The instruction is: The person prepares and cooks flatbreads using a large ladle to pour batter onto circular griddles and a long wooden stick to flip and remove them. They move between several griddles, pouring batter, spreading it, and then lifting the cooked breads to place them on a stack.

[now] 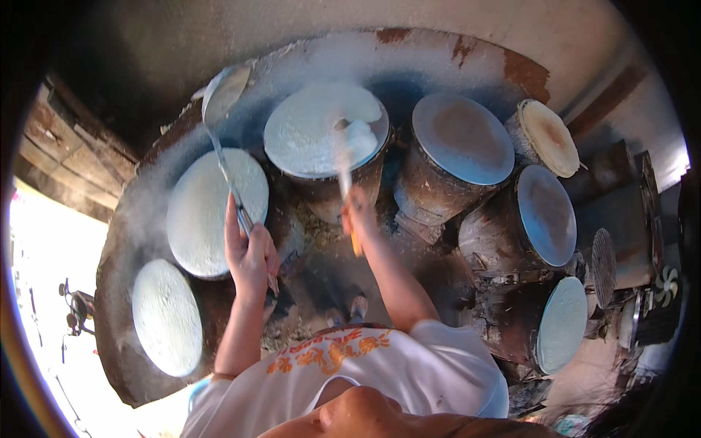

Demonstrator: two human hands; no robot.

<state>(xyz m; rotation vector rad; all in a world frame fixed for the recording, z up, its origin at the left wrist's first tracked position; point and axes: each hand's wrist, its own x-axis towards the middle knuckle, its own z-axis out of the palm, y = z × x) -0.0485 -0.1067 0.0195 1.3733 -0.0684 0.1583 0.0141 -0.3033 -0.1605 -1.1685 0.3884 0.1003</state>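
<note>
A broad, curved, rust-marked base (120, 306) spreads under a ring of sooty drum stoves (431, 196), each topped by a round plate. The person's white T-shirt (431, 372) has orange and red writing (314, 356) across the chest; it is the clearest lettering in view. On the left, two plates carry pale sheets (217, 212); on the right, two griddles (461, 135) show bare dark metal, and a third, nearer the person, is covered in pale green-white. Pale batter (296, 131) lies on the back-centre griddle (325, 176), with lobed edges at its right side, amid steam. A long metal ladle (221, 159) leans outward, its bowl beyond the left griddles. A stack of browned rounds (549, 137) sits at the far right. A motion-blurred spreading tool (343, 157) reaches the batter. The left hand (250, 255) is closed around the ladle's handle, index finger extended along it; the right hand (358, 212) is wrapped around the tool, its orange handle end poking out below.
</note>
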